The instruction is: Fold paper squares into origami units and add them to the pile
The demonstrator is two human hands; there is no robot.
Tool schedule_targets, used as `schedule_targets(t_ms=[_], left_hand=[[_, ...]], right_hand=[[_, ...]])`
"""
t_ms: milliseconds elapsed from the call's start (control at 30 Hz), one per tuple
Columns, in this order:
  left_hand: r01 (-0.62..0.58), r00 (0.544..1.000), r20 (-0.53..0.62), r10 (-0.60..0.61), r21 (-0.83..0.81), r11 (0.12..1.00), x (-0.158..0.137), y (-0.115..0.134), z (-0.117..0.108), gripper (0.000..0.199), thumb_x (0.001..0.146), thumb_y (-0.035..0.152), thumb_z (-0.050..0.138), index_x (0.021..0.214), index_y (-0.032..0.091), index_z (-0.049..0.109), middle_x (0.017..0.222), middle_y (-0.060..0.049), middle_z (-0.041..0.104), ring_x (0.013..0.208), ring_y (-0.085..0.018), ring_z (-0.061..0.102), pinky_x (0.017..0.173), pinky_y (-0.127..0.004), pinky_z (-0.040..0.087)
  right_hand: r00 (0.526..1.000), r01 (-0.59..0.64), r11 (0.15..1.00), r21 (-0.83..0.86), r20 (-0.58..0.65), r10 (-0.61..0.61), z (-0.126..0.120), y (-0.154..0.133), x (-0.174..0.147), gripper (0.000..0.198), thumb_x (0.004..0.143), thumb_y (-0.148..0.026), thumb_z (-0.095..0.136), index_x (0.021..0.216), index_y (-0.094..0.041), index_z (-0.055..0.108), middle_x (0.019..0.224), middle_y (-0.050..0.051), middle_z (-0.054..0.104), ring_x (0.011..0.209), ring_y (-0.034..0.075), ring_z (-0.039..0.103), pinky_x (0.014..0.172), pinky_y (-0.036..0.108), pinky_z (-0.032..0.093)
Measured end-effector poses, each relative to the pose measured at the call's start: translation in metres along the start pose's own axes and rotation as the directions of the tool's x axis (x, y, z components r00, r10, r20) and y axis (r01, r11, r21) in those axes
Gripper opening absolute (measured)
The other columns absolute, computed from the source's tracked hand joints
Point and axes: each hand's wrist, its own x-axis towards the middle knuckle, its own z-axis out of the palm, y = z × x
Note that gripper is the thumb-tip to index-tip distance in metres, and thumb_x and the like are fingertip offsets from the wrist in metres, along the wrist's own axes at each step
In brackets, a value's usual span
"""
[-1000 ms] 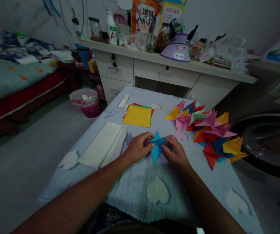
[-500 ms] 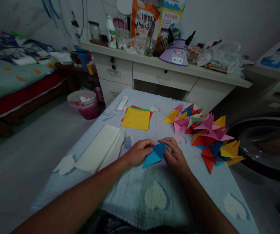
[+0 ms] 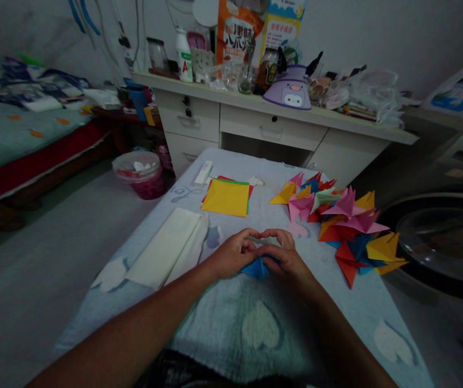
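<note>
A folded piece of blue origami paper (image 3: 257, 269) is held between both hands over the front half of the cloth-covered table (image 3: 215, 328). My left hand (image 3: 234, 253) grips its left side, with the fingers curled. From the right, my right hand (image 3: 282, 253) pinches the paper, its thumb and fingers bent round the top. The fingertips of the two hands meet above the paper and hide its upper part. Beyond the hands lies a stack of square coloured paper (image 3: 226, 197), yellow on top. Many folded paper cranes (image 3: 348, 215) in several colours are heaped to the right.
A long pale folded sheet (image 3: 167, 245) lies left of my hands. Behind the stack is a small white plastic stick (image 3: 203, 173). A desk (image 3: 247, 121) crowded with jars and bags stands at the back, a pink bin (image 3: 148, 186) on the floor, a washing machine (image 3: 441, 242) at right.
The blue paper showed as a flat, kite-like shape between the hands. Now the hands have drawn together over it, and it looks bent, with less of it visible.
</note>
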Motion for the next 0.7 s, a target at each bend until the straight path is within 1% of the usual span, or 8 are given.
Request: schedule_targets(t_ms=[133,200,267,333,400,467,567,700], left_hand=[[-0.012,1.000,-0.024,0.011,-0.061,0.998,-0.001,0.004,0.000,0.049,0.079,0.041,0.069,0.117,0.017,0.050,0.078,0.000,0.060,0.064,-0.010,0.053,0.059,-0.022,0.038],[-0.018,0.996,-0.094,0.005,-0.130,0.991,-0.001,0.005,-0.001,0.052,0.083,0.050,0.063,0.121,0.019,0.048,0.091,-0.005,0.063,0.072,-0.013,0.059,0.061,-0.025,0.042],[-0.018,0.985,-0.173,-0.015,-0.190,0.982,-0.002,0.007,-0.002,0.053,0.085,0.055,0.058,0.124,0.021,0.047,0.104,-0.009,0.062,0.079,-0.016,0.063,0.063,-0.027,0.045],[-0.017,0.975,-0.218,-0.032,-0.219,0.976,-0.002,0.007,-0.003,0.054,0.085,0.055,0.058,0.124,0.021,0.046,0.111,-0.011,0.061,0.084,-0.018,0.064,0.064,-0.028,0.046],[-0.011,0.973,-0.228,-0.037,-0.205,0.979,-0.002,0.007,-0.004,0.052,0.085,0.054,0.058,0.124,0.021,0.046,0.111,-0.011,0.061,0.084,-0.018,0.063,0.064,-0.028,0.046],[-0.006,0.976,-0.217,-0.031,-0.166,0.986,-0.002,0.007,-0.004,0.051,0.084,0.051,0.059,0.123,0.020,0.046,0.108,-0.011,0.062,0.083,-0.017,0.062,0.064,-0.028,0.045],[-0.004,0.982,-0.189,-0.016,-0.104,0.995,-0.002,0.007,-0.003,0.050,0.083,0.049,0.060,0.121,0.020,0.047,0.105,-0.010,0.063,0.079,-0.015,0.061,0.064,-0.027,0.044],[-0.004,0.985,-0.174,-0.010,-0.082,0.997,-0.002,0.008,-0.003,0.050,0.082,0.048,0.061,0.121,0.020,0.047,0.102,-0.008,0.063,0.076,-0.014,0.059,0.062,-0.027,0.042]], right_hand=[[0.998,-0.045,0.999,0.021,-0.039,0.046,-0.016,0.000,-0.001,0.019,0.082,-0.013,0.058,0.088,-0.028,0.069,0.115,0.006,0.055,0.114,0.025,0.048,0.098,0.046,0.038],[0.990,-0.083,0.989,0.119,-0.102,0.095,-0.028,0.002,-0.002,0.016,0.082,-0.014,0.057,0.088,-0.025,0.067,0.108,0.006,0.057,0.107,0.022,0.053,0.093,0.041,0.042],[0.963,-0.142,0.965,0.221,-0.195,0.186,-0.041,0.005,-0.004,0.010,0.080,-0.017,0.058,0.085,-0.023,0.065,0.103,0.006,0.058,0.097,0.020,0.057,0.081,0.034,0.047],[0.909,-0.223,0.929,0.297,-0.281,0.308,-0.054,0.009,-0.006,0.003,0.081,-0.023,0.060,0.082,-0.022,0.062,0.098,0.005,0.061,0.087,0.018,0.059,0.071,0.030,0.047],[0.823,-0.337,0.870,0.361,-0.336,0.458,-0.064,0.014,-0.007,0.012,0.081,-0.030,0.061,0.088,-0.021,0.062,0.083,0.002,0.063,0.067,0.014,0.056,0.060,0.026,0.045],[0.737,-0.442,0.817,0.370,-0.369,0.566,-0.073,0.021,-0.009,0.015,0.077,-0.034,0.063,0.081,-0.020,0.060,0.066,-0.002,0.059,0.057,0.014,0.053,0.055,0.026,0.043],[0.649,-0.574,0.763,0.296,-0.404,0.645,-0.081,0.037,-0.011,0.020,0.073,-0.039,0.062,0.076,-0.020,0.057,0.058,-0.002,0.058,0.054,0.016,0.055,0.053,0.027,0.042],[0.600,-0.674,0.727,0.134,-0.475,0.644,-0.081,0.064,-0.017,0.023,0.071,-0.039,0.059,0.081,-0.018,0.061,0.060,0.001,0.060,0.054,0.018,0.056,0.054,0.029,0.041]])
